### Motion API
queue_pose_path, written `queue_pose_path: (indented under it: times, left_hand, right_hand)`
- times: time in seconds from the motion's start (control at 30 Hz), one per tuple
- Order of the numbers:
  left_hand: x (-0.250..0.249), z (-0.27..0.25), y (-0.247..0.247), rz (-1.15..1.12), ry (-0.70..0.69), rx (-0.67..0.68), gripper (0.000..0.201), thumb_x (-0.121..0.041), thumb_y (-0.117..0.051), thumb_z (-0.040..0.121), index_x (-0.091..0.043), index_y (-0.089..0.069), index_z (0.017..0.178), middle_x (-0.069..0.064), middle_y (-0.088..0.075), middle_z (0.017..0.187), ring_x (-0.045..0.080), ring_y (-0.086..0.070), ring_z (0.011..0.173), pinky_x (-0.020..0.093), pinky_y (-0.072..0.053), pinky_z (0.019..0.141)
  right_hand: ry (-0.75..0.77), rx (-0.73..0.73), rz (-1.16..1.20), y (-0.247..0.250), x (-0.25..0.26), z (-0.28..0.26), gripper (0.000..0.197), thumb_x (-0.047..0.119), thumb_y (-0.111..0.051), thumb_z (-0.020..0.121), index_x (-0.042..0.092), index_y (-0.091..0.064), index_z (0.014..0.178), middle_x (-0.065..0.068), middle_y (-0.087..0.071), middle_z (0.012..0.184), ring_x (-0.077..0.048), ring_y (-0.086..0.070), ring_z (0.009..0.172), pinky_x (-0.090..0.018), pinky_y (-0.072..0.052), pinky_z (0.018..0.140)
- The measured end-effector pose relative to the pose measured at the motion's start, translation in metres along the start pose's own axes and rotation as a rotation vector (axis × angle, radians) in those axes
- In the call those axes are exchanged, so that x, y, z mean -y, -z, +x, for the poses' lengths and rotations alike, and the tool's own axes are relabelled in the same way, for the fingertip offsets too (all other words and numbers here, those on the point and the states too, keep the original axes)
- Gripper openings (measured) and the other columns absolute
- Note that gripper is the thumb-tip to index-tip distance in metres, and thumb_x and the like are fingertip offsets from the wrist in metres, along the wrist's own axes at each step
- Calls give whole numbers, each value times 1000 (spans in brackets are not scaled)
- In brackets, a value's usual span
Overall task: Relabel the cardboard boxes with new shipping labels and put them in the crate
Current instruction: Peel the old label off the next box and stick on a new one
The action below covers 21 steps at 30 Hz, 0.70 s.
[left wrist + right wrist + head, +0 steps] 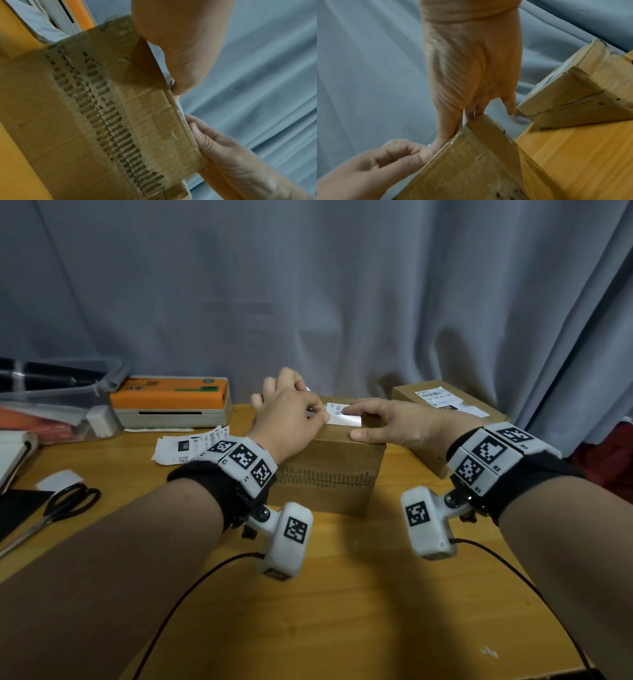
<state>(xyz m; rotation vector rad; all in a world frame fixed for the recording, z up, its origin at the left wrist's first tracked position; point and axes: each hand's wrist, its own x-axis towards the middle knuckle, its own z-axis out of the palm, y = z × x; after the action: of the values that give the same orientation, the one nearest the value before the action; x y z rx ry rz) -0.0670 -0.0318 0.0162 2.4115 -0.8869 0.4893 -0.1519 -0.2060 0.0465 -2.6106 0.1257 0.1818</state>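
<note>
table (342, 611): wood top; carries boxes, printer, bin, loose paper
bin (51, 395): clear plastic, far left; holds dark and orange items, too blurred to name; may be the crate, cannot tell
box (329, 474): brown cardboard, taped, centre of table under both hands; judged stiff and light, corners sharp, tape slick; best taken by two opposite side walls
second box (445, 419): right rear, apart from the first, label on its top
printer (171, 400): orange and white, left rear, slot facing me
old labels (185, 445): crumpled strips on table in front of printer
scissors (65, 508): near left edge, unused
right hand (387, 422): fingers straight and together, flat on box top, pressing the label's right end
left hand (291, 412): thumb and forefinger pinching the label's left edge, other fingers curled
label (344, 416): white, thin, floppy, sticky underneath by my reckoning; part down on box top, left end lifted; handle by an edge only
</note>
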Motion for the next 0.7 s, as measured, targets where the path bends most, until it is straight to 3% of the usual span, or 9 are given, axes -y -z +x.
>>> queue_pose_path:
  times: [0.07, 0.17, 0.3, 0.37, 0.43, 0.53, 0.6, 0.7]
  left_hand:
    - [0, 1, 0, -44, 63, 19, 18, -43, -60, 85, -28, -69, 81, -7, -33, 100, 14, -26, 96, 30, -18, 82]
    - [-3, 3, 5, -71, 105, 82, 18, -42, -59, 86, -28, -71, 84, -8, -35, 105, 15, -27, 100, 31, -19, 84]
    - [-11, 5, 15, 118, -148, 119, 15, -30, -54, 87, -32, -68, 93, -8, -38, 125, 20, -28, 122, 39, -17, 99]
    - [-14, 6, 20, 181, -305, 183, 25, -22, -51, 87, -35, -65, 104, -10, -39, 131, 17, -28, 126, 41, -13, 105]
    - [-17, 10, 23, 203, -387, 248, 32, -20, -50, 86, -37, -60, 112, -13, -48, 123, 12, -37, 117, 39, -14, 103]
    - [-19, 18, 24, 169, -378, 283, 28, -38, -55, 86, -36, -56, 114, -18, -61, 103, 3, -42, 95, 33, -16, 93]
    - [-22, 23, 22, 178, -368, 300, 31, -49, -57, 85, -35, -58, 113, -19, -61, 94, 1, -41, 89, 31, -16, 87]
    - [-26, 26, 20, 229, -410, 308, 23, -49, -58, 85, -34, -65, 101, -21, -52, 80, 1, -39, 87, 31, -14, 83]
  right_hand:
    - [-7, 2, -9, 0, 2, -2, 61, 48, -59, 86, 35, -37, 141, 9, -33, 149, -14, -34, 133, -21, -26, 99]
    - [-25, 27, -68, 4, 8, 0, 66, 49, -60, 84, 33, -35, 143, 5, -35, 149, -17, -36, 134, -27, -28, 107]
    - [-101, 86, -159, 14, 17, 6, 84, 54, -65, 77, 28, -27, 147, -1, -36, 148, -22, -37, 135, -37, -29, 113]
    - [-132, 96, -170, 16, 17, 7, 89, 60, -65, 71, 31, -27, 146, -2, -35, 149, -23, -36, 136, -39, -29, 113]
    - [-143, 86, -123, 16, 13, 5, 87, 60, -67, 70, 32, -30, 144, -3, -39, 147, -22, -37, 134, -36, -30, 112]
    - [-144, 33, -144, 13, 10, 3, 87, 63, -67, 68, 33, -32, 142, -5, -39, 143, -24, -38, 132, -36, -31, 107]
    - [-171, 18, -187, 12, 12, 1, 93, 70, -66, 61, 35, -31, 139, -7, -37, 138, -27, -37, 131, -40, -31, 106]
    - [-205, 17, -237, 7, 18, -2, 101, 80, -60, 51, 33, -31, 136, -8, -36, 133, -29, -39, 125, -43, -34, 105]
